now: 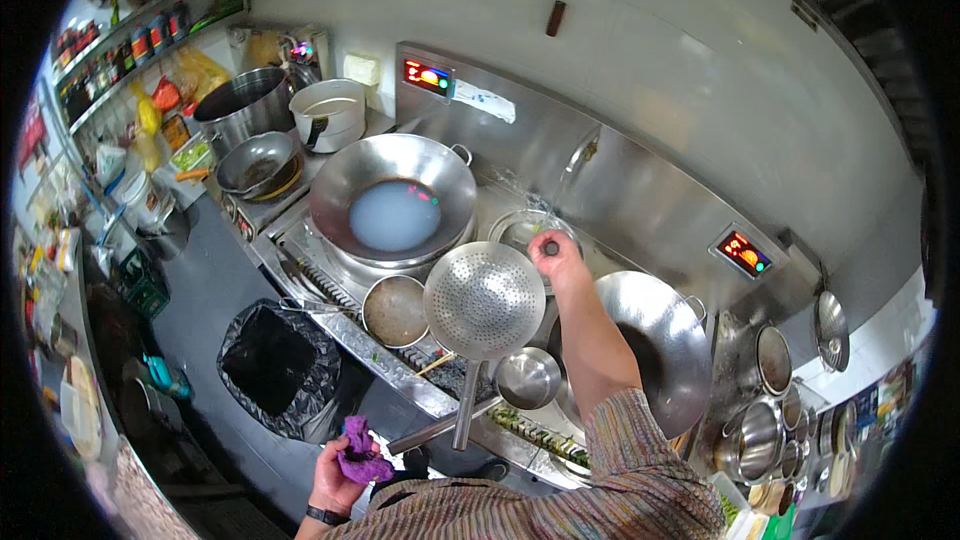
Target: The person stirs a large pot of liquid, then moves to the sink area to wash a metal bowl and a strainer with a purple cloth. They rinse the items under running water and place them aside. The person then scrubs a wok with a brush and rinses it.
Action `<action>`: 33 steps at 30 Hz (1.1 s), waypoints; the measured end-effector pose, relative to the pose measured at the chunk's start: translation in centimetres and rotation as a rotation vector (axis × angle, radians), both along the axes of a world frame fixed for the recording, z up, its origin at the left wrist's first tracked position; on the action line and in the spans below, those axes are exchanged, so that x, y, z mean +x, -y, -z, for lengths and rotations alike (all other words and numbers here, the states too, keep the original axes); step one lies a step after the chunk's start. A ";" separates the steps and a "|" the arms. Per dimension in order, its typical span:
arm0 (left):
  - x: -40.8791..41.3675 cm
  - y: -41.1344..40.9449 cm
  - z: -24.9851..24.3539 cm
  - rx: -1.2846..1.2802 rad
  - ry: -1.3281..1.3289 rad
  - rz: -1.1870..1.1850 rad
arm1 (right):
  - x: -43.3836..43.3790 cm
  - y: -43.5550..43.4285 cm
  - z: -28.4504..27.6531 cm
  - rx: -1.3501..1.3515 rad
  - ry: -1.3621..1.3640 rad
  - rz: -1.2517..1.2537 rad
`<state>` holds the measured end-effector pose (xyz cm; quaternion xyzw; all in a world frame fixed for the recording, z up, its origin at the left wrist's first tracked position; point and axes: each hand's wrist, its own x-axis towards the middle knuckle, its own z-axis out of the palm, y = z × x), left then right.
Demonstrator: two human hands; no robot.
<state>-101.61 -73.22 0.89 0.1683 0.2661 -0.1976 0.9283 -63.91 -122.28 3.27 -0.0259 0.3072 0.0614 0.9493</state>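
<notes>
My left hand [335, 474] grips a crumpled purple cloth [363, 453] low in the picture, close to my body. Stretched out ahead, my right hand [553, 253] is closed around a round dark-ended handle [551, 247], seen end-on; what it belongs to is mostly hidden. Behind that hand lies a round metal basin [511, 223] beneath a wall tap [577, 157]. Just left of my right forearm, a large perforated strainer [484, 300] points its handle towards me. Beside it a steel ladle [529, 379] rests at the stove's front, its handle running lower left.
A wok [394, 214] of cloudy liquid stands on the left burner; another wok [664, 345] sits right, partly behind my arm. A small strainer [395, 311] lies over the front grate. On the floor is a black-bagged bin [281, 367]. Pots [247, 101] stand back left.
</notes>
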 end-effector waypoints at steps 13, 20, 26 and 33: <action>3.1 -1.2 1.8 -0.048 0.097 -0.005 | -8.0 1.3 1.7 -1.898 -0.232 -0.661; 2.0 -1.7 4.6 -0.117 0.025 0.083 | -13.5 1.9 5.0 -1.149 0.128 -0.654; 2.9 -1.4 3.9 -0.060 -0.003 0.136 | -19.9 2.0 6.3 -0.098 0.175 -0.280; 5.5 -0.5 2.8 0.072 0.012 0.254 | -30.7 -1.7 1.5 -0.219 0.402 -0.129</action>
